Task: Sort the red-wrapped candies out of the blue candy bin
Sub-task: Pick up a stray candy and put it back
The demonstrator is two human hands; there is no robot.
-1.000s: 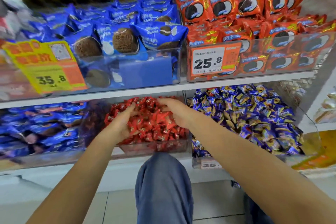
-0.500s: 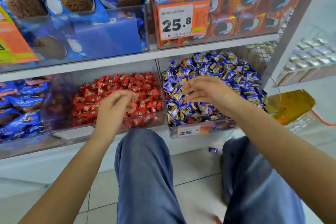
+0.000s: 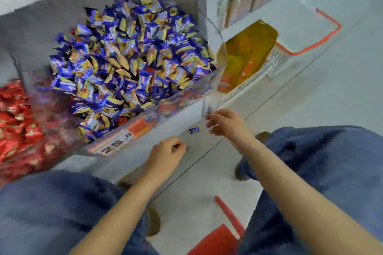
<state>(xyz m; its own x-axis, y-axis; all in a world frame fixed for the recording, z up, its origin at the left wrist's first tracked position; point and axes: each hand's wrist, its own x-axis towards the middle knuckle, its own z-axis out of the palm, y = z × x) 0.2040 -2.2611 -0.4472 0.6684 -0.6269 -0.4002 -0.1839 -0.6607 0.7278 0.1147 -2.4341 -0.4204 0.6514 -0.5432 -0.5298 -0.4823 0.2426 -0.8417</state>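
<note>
One blue candy lies on the floor, between two hands. Left hand curled, contents not discernible; right hand loosely spread beside it. Two bins: blue candy bin, red candies.

floor: pale grey tiles | shelf unit: white, low | red line on floor, right

**Bare arms, blue jeans**

Both forearms come in bare, no sleeves, no watch or rings showing. Below the left hand and right hand, blue denim jeans cover both legs.
</note>
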